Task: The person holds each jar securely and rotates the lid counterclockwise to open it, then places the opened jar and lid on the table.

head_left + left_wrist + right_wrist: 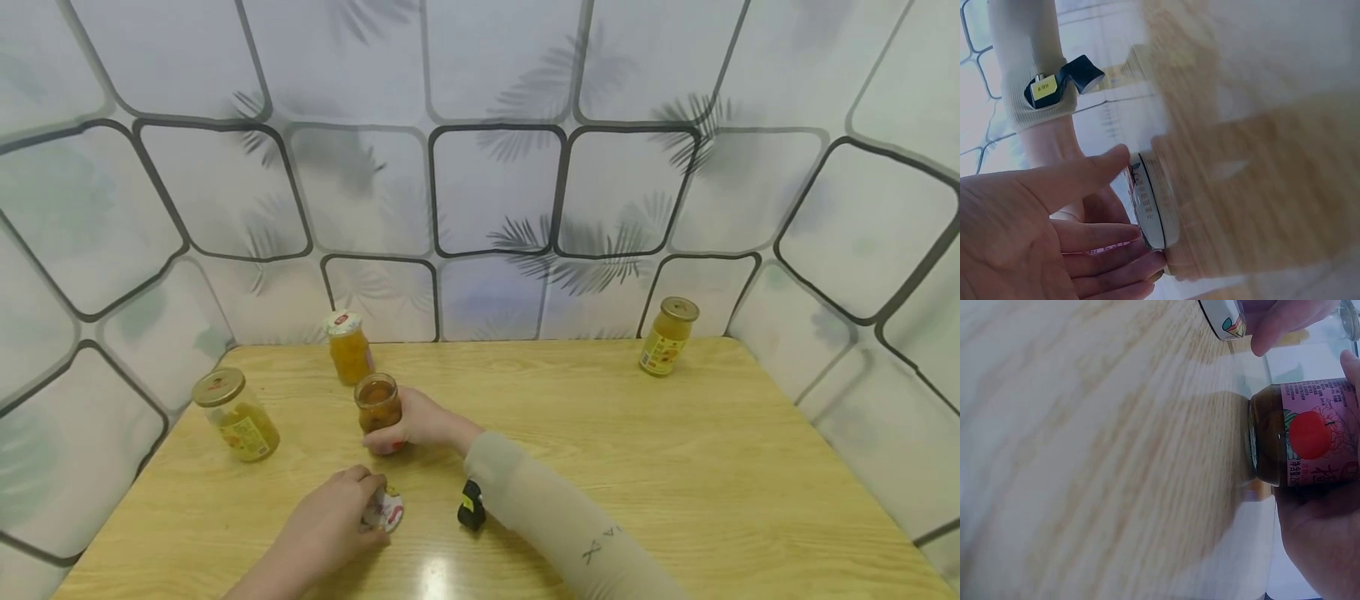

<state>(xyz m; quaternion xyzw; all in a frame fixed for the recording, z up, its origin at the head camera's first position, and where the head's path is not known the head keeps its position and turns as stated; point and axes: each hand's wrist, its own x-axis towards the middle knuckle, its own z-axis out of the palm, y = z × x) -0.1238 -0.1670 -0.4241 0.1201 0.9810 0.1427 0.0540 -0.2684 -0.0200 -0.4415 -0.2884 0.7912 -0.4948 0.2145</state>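
A pale wooden table (675,467) fills the lower part of the head view, walled in by panels printed with dark-edged tiles and palm shadows. The open jar (377,404) serves as the landmark — it stands upright, lidless, left of the table's middle, with dark amber contents and a pink label bearing a red fruit.

The right hand (420,421) reaches in from that jar's right side, a beige sleeve (555,521) over the forearm; its fingers and thumb are curled round the jar's lower body, gripping it. The right wrist view shows the palm against the label, the jar's base on the wood.

Nearer the person than the open jar, the left hand (337,521) rests on the table with its fingers bent over a white printed lid (385,510) — pinching it at the rim, thumb on one side and fingers on the other, as the left wrist view shows.

Left of the open jar stands a large gold-lidded jar (236,414) of yellow fruit. Just behind the open jar is a smaller white-lidded jar (348,347). Far to its right, by the back wall, stands a gold-capped jar (667,336).
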